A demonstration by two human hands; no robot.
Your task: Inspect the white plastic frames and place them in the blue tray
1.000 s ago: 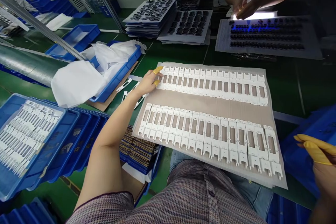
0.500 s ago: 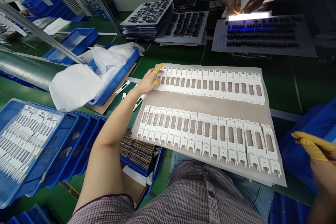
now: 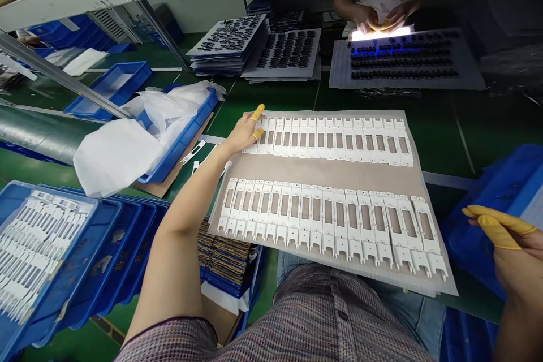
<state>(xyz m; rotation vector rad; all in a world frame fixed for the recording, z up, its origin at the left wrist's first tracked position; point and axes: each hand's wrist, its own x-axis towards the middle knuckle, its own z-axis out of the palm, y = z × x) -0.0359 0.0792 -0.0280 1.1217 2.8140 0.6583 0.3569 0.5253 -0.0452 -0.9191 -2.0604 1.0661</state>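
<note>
A pale sheet (image 3: 326,173) lies in front of me, bearing two rows of flat white plastic frames (image 3: 316,212), each with a rectangular window. My left hand (image 3: 244,134) rests at the far left end of the upper row, fingers stretched over the frames there; yellow finger cots cover two of its fingers. Off the sheet's right side, my right hand (image 3: 509,240) hangs in the air. Its thumb and forefinger, both in yellow cots, are pressed together, and nothing shows between them. Some loose white frames (image 3: 194,151) lie on the green table left of the sheet.
Left stand stacked blue trays (image 3: 99,237), the top one full of white frames. A blue bin (image 3: 186,144) holds white film. Sheets of black parts (image 3: 288,56) lie at the back. Across the table a co-worker's hands (image 3: 382,21) work over a bright lamp. Blue bags or bins (image 3: 487,226) stand right.
The whole view has shifted slightly, with the far side of the table now lower and further left. My left hand stays on the upper row's end; my right hand keeps its pinch beside the sheet.
</note>
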